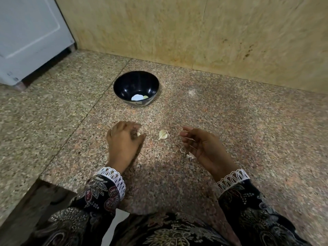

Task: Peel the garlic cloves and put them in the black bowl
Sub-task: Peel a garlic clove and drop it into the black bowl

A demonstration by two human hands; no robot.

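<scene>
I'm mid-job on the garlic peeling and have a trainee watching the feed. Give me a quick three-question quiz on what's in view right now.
1. True or false: the black bowl already has something pale lying in its bottom.
2. Which hand is closed around a garlic clove: (a) the left hand, (b) the right hand, (c) neither?
3. What lies on the counter between the two hands?

Key
1. True: pale pieces rest at the bottom of the bowl.
2. (a): the clove shows at the left fingertips; the right hand is loosely open, with thin skin scraps at its fingers.
3. A loose garlic piece, apart from both hands.
</scene>
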